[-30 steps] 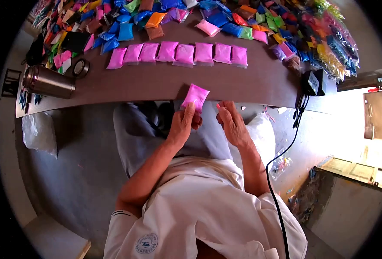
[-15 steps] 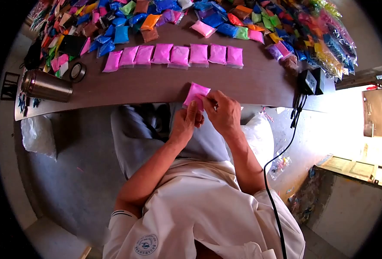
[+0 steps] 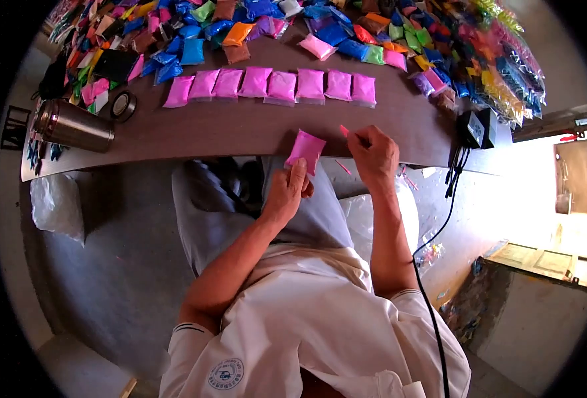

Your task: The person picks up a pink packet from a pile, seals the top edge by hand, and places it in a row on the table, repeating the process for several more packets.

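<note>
A pink packet (image 3: 306, 149) is pinched between the thumb and fingers of my left hand (image 3: 287, 192), above the table's front edge. To its right, my right hand (image 3: 374, 159) is raised with its fingers closed on a small pink strip (image 3: 344, 131), which sticks out to the upper left. Beyond both hands, several pink packets (image 3: 282, 86) lie side by side in a row on the brown table (image 3: 227, 132).
Many coloured packets (image 3: 240, 32) are heaped along the far side. A steel flask (image 3: 77, 126) lies at the left beside a round lid (image 3: 123, 106). Black boxes (image 3: 474, 129) with cables sit at the right edge. Clear plastic bags (image 3: 58, 205) are below the table.
My right hand has moved right and slightly up, away from the packet, and now shows a pink strip in its fingers. My left hand still holds the packet. The view has shifted slightly.
</note>
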The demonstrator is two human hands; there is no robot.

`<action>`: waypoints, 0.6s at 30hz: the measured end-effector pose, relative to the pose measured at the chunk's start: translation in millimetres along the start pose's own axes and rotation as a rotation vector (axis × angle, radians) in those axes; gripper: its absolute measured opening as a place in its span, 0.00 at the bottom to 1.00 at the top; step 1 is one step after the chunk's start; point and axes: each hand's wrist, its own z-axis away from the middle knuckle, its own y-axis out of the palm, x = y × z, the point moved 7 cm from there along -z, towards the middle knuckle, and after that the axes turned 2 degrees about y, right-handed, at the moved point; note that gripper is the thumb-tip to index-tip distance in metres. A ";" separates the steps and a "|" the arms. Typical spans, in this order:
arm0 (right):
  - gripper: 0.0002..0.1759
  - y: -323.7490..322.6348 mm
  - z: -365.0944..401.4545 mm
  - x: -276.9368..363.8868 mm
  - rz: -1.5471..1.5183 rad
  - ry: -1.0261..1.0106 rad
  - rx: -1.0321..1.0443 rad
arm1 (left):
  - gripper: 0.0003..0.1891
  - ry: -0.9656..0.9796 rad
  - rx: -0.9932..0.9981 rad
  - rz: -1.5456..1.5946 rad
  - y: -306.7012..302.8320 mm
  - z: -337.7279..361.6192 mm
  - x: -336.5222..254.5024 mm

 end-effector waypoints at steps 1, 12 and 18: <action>0.09 -2.0 4.3 9.5 -0.024 -0.041 0.017 | 0.31 -0.016 0.001 0.012 -0.7 0.1 3.0; 0.09 28.6 12.1 39.3 0.094 -0.241 0.120 | 0.31 -0.024 0.057 0.062 2.1 -5.0 3.3; 0.11 27.2 5.1 35.2 0.094 -0.211 0.093 | 0.29 0.022 0.058 0.034 4.3 -7.2 -1.5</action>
